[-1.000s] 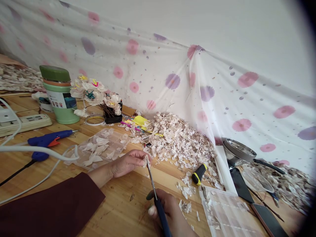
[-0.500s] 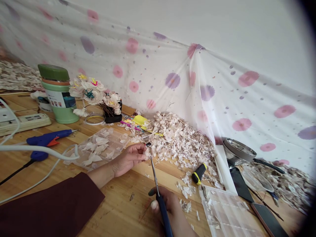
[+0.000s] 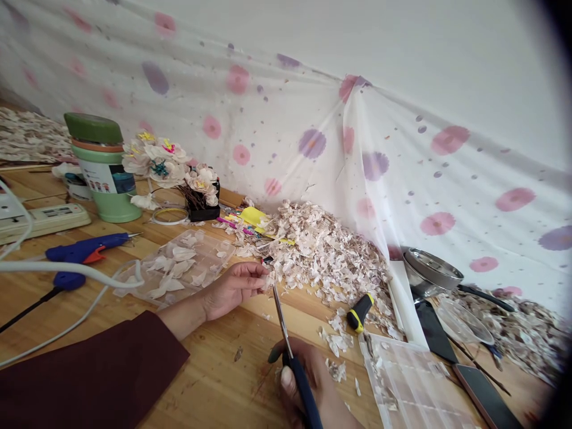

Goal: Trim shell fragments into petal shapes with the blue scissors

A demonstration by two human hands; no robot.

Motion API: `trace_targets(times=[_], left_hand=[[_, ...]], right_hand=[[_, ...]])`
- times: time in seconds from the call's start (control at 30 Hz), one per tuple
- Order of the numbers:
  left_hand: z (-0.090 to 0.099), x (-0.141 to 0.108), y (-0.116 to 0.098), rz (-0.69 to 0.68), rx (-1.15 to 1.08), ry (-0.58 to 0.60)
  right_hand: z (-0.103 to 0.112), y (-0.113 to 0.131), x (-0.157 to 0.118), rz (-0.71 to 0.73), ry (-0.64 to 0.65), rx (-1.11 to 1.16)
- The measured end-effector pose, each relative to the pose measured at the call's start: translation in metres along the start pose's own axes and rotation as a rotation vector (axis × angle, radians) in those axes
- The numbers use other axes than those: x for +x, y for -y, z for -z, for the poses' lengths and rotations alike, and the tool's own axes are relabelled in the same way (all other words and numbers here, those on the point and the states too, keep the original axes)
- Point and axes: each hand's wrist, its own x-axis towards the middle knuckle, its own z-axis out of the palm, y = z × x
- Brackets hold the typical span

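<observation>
Between thumb and fingers, my left hand (image 3: 236, 287) pinches a small pale petal-like piece (image 3: 268, 279). Dark-handled scissors (image 3: 300, 375) are gripped in my right hand (image 3: 308, 381), their blades pointing up and away toward that piece. The tips reach its lower right edge; whether the blades are parted is hard to make out. Just beyond both hands rises a heap of dry whitish petals or scraps (image 3: 326, 250). A clear plastic tray (image 3: 214, 241) with larger pale petals lies behind my left forearm.
At left are a blue glue gun (image 3: 87, 247), a white cable (image 3: 67, 269), a green container (image 3: 105, 179) and pale flowers (image 3: 161, 161) with bright centres. To the right lie a yellow-black tool (image 3: 360, 313), a compartment box (image 3: 415, 381), a phone (image 3: 485, 396) and a metal pan (image 3: 431, 271).
My right hand and the scissors have shifted slightly to the right and their angle has changed a little. My left hand keeps its pinch in nearly the same place.
</observation>
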Motion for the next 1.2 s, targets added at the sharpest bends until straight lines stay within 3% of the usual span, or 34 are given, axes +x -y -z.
trace_targets(times=[0.33,1.2], left_hand=[[-0.0013,-0.0014,-0.0021,0.053,0.022,0.076],[-0.0012,-0.0031,-0.0033,0.112,0.098,0.220]], right_hand=[[0.0029,-0.0009,0.0053,0.015,0.114,0.047],[-0.0032,0.0025,0.0064,-0.109,0.045,0.121]])
